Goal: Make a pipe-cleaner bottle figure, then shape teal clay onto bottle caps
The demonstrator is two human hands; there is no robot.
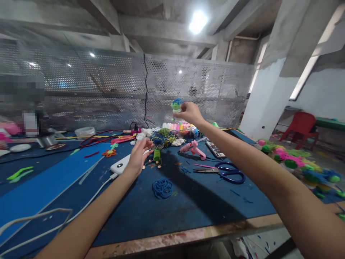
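Right hand [189,112], upper centre: pinching small blue-topped green figure [176,104]. Left hand [139,157], mid-frame: fingers part-spread beside white plastic power bank [121,165], blocking part.

The small green-and-blue figure [176,104] is partly covered by the right hand [191,112]. Both bare forearms are cut off by the frame's edges.

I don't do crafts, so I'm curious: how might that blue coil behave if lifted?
The blue coil would probably sag, given its loosely looped strands. They look thin, so it's likely light. With no tie visible, it might unravel.
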